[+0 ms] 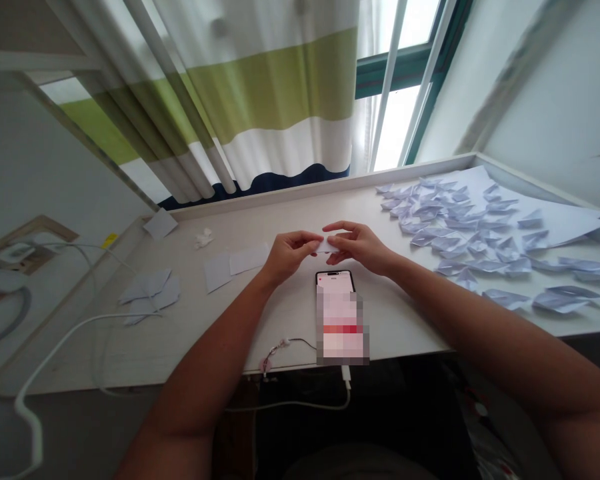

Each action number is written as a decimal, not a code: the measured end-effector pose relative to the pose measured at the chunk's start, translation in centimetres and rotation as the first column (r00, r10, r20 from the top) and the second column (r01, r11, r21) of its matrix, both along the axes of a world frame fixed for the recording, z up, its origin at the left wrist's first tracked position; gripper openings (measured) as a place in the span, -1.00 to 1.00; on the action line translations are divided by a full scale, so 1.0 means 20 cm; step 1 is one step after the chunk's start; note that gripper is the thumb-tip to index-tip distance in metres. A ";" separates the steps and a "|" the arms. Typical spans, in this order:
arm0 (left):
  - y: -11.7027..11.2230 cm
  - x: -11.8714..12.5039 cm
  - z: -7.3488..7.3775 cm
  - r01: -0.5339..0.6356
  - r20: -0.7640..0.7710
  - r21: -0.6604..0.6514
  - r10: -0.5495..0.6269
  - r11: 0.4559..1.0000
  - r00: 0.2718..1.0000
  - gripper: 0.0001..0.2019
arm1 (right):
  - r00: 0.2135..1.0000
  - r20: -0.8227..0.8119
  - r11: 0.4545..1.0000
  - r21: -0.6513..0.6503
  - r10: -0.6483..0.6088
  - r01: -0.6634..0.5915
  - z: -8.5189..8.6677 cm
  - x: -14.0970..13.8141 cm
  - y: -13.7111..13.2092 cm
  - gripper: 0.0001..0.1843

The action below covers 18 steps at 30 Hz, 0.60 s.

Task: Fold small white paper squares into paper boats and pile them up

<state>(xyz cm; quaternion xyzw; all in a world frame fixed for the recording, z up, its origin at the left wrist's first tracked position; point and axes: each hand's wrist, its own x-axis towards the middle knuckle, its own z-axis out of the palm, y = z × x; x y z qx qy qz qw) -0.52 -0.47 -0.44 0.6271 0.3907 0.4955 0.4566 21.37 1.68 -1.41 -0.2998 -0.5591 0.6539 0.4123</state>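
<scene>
Both my hands meet over the middle of the white desk, just beyond a phone [334, 293]. Between them is a small piece of white paper [324, 246], which looks folded. My left hand [293, 253] pinches its left end between thumb and fingers. My right hand [357, 247] grips the right end, with thumb and index finger on it. Part of the paper is hidden behind the fingers. Left of my hands lie flat white paper sheets [217, 272]. Many folded paper boats [450, 220] are spread over the right side of the desk.
A charging cable [347, 379] runs from the phone over the desk's front edge. More loose paper [153, 290] lies at the left under a white cable [85, 327]. A crumpled white scrap [203, 237] sits further back. A large white sheet [555, 207] lies beneath some boats.
</scene>
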 end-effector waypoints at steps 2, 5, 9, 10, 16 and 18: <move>0.00 -0.01 0.00 0.007 -0.013 0.014 -0.007 1.000 1.000 -0.66 | 0.999 0.027 0.999 0.028 0.023 -0.024 -0.01 0.01 0.01 -0.42; 0.01 -0.01 -0.01 0.009 -0.022 -0.006 -0.009 1.000 1.000 -0.59 | 0.999 0.044 0.996 0.090 -0.011 0.007 -0.02 0.01 0.03 -0.46; 0.02 0.00 -0.04 -0.008 -0.035 -0.053 0.006 0.999 0.999 -0.65 | 0.994 0.093 0.987 0.151 -0.063 0.049 -0.03 0.01 0.03 -0.44; 0.03 0.00 -0.04 -0.012 -0.037 -0.059 0.010 0.998 0.999 -0.64 | 0.992 0.104 0.987 0.151 -0.065 0.049 -0.03 0.01 0.03 -0.44; 0.03 -0.01 -0.04 -0.018 -0.056 -0.070 0.014 0.997 0.998 -0.64 | 0.981 0.192 0.986 0.170 -0.032 -0.001 -0.02 0.01 0.03 -0.39; 0.03 -0.01 -0.04 -0.002 -0.056 -0.095 -0.003 0.995 0.998 -0.62 | 0.973 0.222 0.974 0.228 -0.062 0.010 -0.03 0.01 0.04 -0.42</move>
